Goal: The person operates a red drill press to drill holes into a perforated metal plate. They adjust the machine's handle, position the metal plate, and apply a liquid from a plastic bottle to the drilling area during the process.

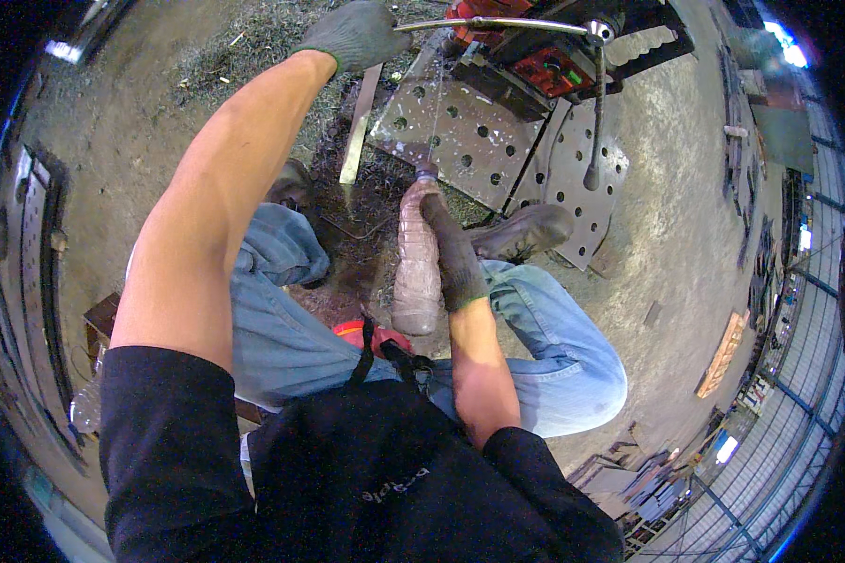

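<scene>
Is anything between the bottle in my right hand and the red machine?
Nothing visible blocks the bottle in your right hand from the red machine; a thin pale line runs over the perforated plate toward it. The lever in your left hand crosses at the far end.

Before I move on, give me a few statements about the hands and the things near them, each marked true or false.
1. The left hand grips the end of a long lever. True.
2. The right hand is empty. False: it holds a plastic bottle.
3. Both hands are gloved. True.
4. The bottle's neck points away from the metal plates. False: it points toward them.
5. The plates have round holes in them. True.
6. A pale strip lies to the right of the plates. False: it lies to their left.
</scene>
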### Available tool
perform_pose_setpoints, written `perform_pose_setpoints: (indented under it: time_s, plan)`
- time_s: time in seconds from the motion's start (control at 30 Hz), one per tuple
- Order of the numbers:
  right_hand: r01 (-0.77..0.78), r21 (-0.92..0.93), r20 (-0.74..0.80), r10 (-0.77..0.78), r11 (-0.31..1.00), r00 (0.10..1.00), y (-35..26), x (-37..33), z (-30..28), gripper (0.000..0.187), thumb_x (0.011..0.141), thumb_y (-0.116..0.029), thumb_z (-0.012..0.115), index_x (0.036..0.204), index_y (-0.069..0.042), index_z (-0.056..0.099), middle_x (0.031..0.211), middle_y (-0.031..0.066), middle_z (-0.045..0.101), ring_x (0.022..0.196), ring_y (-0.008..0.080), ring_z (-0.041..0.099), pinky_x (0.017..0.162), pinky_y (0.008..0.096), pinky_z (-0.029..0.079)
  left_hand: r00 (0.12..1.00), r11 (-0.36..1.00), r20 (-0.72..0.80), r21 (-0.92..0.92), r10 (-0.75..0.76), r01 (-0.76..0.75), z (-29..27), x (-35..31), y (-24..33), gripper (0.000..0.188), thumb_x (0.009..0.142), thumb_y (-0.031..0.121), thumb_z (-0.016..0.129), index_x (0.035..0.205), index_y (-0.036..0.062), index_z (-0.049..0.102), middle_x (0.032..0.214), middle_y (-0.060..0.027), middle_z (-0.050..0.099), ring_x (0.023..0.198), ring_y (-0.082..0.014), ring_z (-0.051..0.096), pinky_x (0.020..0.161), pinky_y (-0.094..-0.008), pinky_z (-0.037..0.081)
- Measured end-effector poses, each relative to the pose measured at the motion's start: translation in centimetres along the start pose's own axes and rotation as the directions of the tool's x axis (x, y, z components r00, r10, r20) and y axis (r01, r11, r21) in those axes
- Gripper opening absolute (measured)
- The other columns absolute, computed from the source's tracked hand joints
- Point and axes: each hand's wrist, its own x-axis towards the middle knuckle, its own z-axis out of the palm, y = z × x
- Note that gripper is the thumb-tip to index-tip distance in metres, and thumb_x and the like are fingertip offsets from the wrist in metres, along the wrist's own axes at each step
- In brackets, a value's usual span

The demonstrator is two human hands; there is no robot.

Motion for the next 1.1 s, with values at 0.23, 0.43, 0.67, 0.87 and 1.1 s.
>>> perform_pose_setpoints:
  time_s: [0.23, 0.43, 0.67, 0.87, 1.1]
  plan:
    - [-0.021, -0.124, -0.032, 0.018, 0.992, 0.999, -0.1, -0.1, -0.4, 0.067, 0.091, -0.063, 0.064, 0.125, -0.006, 0.067, 0.114, 0.0070, 0.070, 0.102, 0.0171, 0.064, 0.087, 0.0313, 0.050, 0.999, 0.999, 0.023, -0.034, -0.028, 0.029, -0.1, -0.2, 0.5, 0.040, 0.085, 0.041, 0.061, 0.095, 0.0063, 0.077, 0.093, -0.0242, 0.072, 0.089, -0.0406, 0.072, 0.079, -0.0495, 0.057]
    - [0.001, -0.192, -0.048, -0.011, 0.981, 0.999, -0.2, 0.1, -0.4, 0.066, 0.092, -0.061, 0.063, 0.126, -0.005, 0.067, 0.114, 0.0076, 0.071, 0.101, 0.0171, 0.064, 0.088, 0.0315, 0.050, 1.000, 1.000, -0.006, 0.008, 0.001, -0.001, 0.6, 0.5, -0.2, 0.040, 0.086, 0.042, 0.062, 0.096, 0.0072, 0.078, 0.094, -0.0228, 0.072, 0.090, -0.0404, 0.071, 0.079, -0.0497, 0.057]
    - [-0.043, 0.018, -0.012, 0.044, 0.999, 0.999, -1.2, -1.0, 0.7, 0.040, 0.100, -0.041, 0.063, 0.126, -0.011, 0.063, 0.103, 0.0004, 0.067, 0.085, 0.0117, 0.064, 0.074, 0.0271, 0.053, 1.000, 1.000, 0.005, -0.006, -0.013, 0.013, 0.4, 0.2, 0.2, 0.042, 0.086, 0.043, 0.062, 0.096, 0.0063, 0.077, 0.094, -0.0232, 0.072, 0.090, -0.0405, 0.071, 0.079, -0.0495, 0.057]
    - [-0.015, -0.134, -0.024, 0.012, 0.991, 1.000, -0.5, -0.4, 0.0, 0.063, 0.094, -0.057, 0.061, 0.130, -0.005, 0.065, 0.119, 0.0085, 0.069, 0.104, 0.0177, 0.063, 0.091, 0.0322, 0.050, 1.000, 1.000, -0.009, -0.018, -0.015, 0.015, 0.3, 0.0, 0.3, 0.042, 0.085, 0.044, 0.062, 0.095, 0.0060, 0.077, 0.093, -0.0237, 0.072, 0.090, -0.0412, 0.071, 0.078, -0.0496, 0.056]
    - [0.009, -0.130, -0.014, -0.011, 0.991, 1.000, 0.0, 0.0, -0.3, 0.066, 0.093, -0.059, 0.061, 0.129, -0.004, 0.065, 0.119, 0.0106, 0.069, 0.104, 0.0195, 0.063, 0.090, 0.0334, 0.050, 0.999, 0.999, 0.011, -0.040, -0.033, 0.033, 0.2, -0.1, 0.4, 0.042, 0.084, 0.044, 0.062, 0.095, 0.0062, 0.077, 0.094, -0.0237, 0.072, 0.090, -0.0414, 0.071, 0.079, -0.0493, 0.056]
